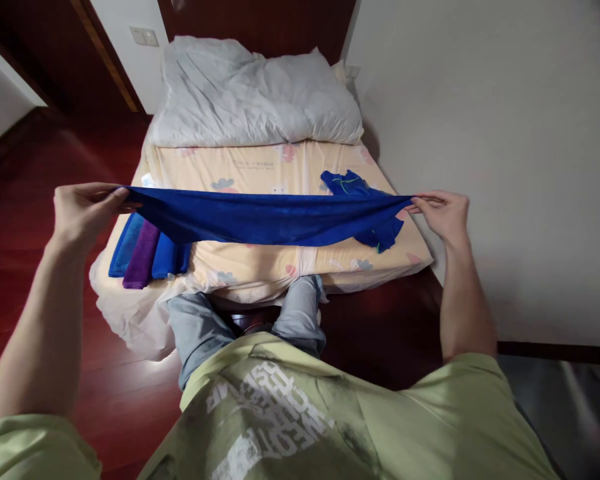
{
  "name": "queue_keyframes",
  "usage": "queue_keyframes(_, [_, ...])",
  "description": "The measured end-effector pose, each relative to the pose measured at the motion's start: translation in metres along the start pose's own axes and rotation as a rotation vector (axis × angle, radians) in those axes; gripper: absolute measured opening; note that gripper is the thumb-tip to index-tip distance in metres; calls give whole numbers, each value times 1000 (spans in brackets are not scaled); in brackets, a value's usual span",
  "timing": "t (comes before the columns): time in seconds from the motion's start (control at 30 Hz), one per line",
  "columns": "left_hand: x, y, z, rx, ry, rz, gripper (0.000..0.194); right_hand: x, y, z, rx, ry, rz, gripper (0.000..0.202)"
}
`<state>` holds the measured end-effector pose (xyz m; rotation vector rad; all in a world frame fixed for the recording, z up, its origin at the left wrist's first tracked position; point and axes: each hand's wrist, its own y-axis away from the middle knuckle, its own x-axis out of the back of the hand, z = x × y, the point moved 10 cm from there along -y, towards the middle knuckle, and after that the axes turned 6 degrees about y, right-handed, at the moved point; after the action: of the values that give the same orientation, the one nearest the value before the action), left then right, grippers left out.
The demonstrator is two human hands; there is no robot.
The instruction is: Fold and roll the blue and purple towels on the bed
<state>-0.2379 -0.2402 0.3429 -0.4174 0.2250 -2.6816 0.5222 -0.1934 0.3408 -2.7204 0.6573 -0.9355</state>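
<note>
A blue cloth [260,217] is stretched taut above the bed, its top edge nearly straight and its lower part sagging. My left hand [93,207] pinches its left end, and my right hand [443,210] pinches the right end. Beneath the left end lie folded cloths side by side: a teal-blue one [125,247], a purple one [141,257] and a blue one [165,259]. Behind the cloth's right part, a crumpled blue cloth [384,233] with green edging rests on the mattress, partly hidden.
The bed [260,263] has a yellow patterned cover under clear plastic. A white quilt [260,93] is piled at its far end. A pale wall [520,167] stands at the right, and dark red flooring [25,267] extends on the left.
</note>
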Motion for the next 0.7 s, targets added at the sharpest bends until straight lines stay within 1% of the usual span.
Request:
queue_keyframes(0.07, [-3, -1, -1, 24, -29, -56, 59, 4, 1, -3, 17, -4, 4, 10])
queue_keyframes(0.1, [-5, -2, -3, 51, -48, -105, 61, 5, 1, -3, 21, -9, -10, 12])
queue_keyframes(0.2, [-13, -5, -18, 205, -147, -261, 59, 5, -1, 4, 35, 12, -80, 16])
queue_keyframes(0.27, [-16, -9, -28, 300, -210, -312, 54, 2, -6, 11, 39, 66, -127, 14])
queue_keyframes(0.3, [-19, -12, -32, 329, -224, -316, 51, 0, -9, 15, 31, 94, -144, 13])
queue_keyframes(0.37, [-26, -20, -40, 361, -232, -288, 44, -10, -18, 26, -18, 138, -170, 11])
queue_keyframes(0.43, [-36, -29, -50, 388, -237, -250, 34, -26, -30, 37, -67, 154, -198, 8])
queue_keyframes(0.5, [-49, -38, -59, 401, -238, -226, 26, -44, -44, 45, -83, 152, -211, 5])
queue_keyframes(0.6, [-65, -57, -67, 364, -209, -177, 25, -66, -67, 49, -49, 153, -173, 5])
queue_keyframes(0.7, [-68, -80, -62, 259, -142, -81, 31, -77, -85, 45, 9, 159, -89, 11])
